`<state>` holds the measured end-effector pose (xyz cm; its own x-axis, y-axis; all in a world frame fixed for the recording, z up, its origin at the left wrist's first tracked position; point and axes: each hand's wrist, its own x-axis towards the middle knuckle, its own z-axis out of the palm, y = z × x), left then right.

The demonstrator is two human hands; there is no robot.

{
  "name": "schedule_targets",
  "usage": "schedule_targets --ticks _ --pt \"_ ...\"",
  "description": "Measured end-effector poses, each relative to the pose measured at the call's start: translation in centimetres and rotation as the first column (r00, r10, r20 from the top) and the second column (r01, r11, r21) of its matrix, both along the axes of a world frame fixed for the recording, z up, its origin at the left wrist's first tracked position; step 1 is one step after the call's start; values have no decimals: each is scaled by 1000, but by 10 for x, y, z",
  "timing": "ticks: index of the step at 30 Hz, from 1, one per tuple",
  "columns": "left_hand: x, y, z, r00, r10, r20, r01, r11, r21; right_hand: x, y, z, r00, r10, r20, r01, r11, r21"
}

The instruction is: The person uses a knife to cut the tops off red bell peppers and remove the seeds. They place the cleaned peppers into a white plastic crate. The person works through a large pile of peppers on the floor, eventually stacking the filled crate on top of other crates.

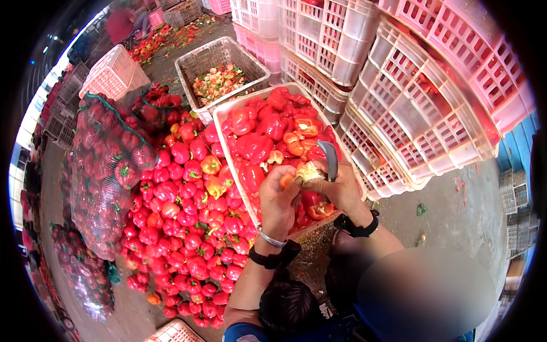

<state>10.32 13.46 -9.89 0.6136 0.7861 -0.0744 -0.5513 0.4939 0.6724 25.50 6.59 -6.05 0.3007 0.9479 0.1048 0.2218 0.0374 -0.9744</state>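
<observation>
My left hand (277, 196) grips an orange-red piece of bell pepper (286, 181), mostly covered by the fingers. In my right hand (339, 188) is a knife with a dark curved blade (330, 156); its handle is hidden in the grip. A pale, seedy pepper core (309, 171) sits between both hands, touched by the right thumb. Both hands are above a pale plastic crate (233, 169) filled with red bell peppers (255, 147). Some of these are cut open, such as an orange-red one (321, 210) just below my right hand.
Loose red peppers (183, 218) are heaped left of the crate, beside full mesh sacks (107, 171). A grey crate (181, 70) behind holds cores and scraps (219, 82). Stacked crates of peppers (410, 107) rise at the right. Another person (122, 25) sits at the far left.
</observation>
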Motion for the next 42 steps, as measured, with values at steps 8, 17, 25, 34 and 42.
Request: schedule_targets --ticks 8,17,25,34,42 --pt "6 3 3 900 276 -337 -201 950 240 10 -3 13 954 -272 124 207 901 381" --pt "20 46 -25 441 846 -300 0 334 943 42 130 148 905 -406 130 103 503 858" --pt "-111 50 -39 497 734 -462 -464 675 574 27 105 40 742 -185 644 -57 940 336" --pt "-312 -57 -199 -268 719 -641 -306 568 764 42 -26 1 744 -11 668 32 999 -20" --pt "-399 -78 -267 -496 610 -618 -252 580 775 23 -40 -6 790 20 613 -19 1000 -8"
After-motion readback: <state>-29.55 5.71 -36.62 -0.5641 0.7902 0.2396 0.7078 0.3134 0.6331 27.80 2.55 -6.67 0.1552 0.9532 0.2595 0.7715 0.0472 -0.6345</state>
